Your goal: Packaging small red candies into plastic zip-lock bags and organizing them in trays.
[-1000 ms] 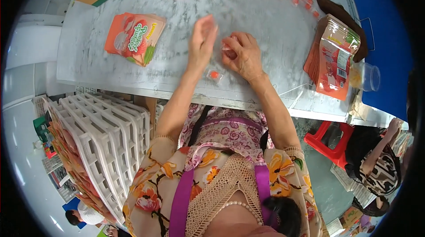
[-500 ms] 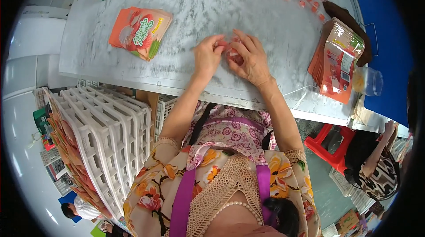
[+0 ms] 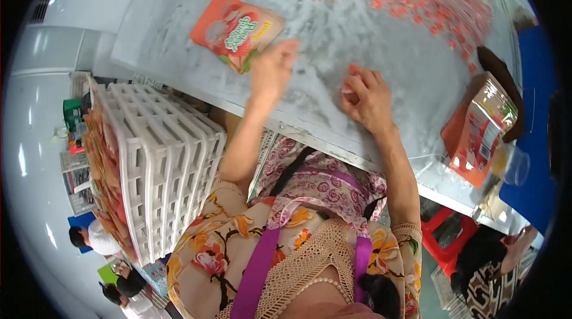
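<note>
Presently, my right hand (image 3: 367,100) is curled around wrapped candy (image 3: 348,88), count hidden by the fingers; both sit to the right of the pouch stack (image 3: 225,24), nearer my body. Left hand (image 3: 273,73) blurred at the stack's near right side; cannot tell contact or finger spread. Risk: a loosened right grip could spill candy; a brushing left wrist could skew the stack. Stack lies flat on the desk (image 3: 322,45), print up, long axis slanting far-left to near-right. Candy's axis unresolved.
</note>
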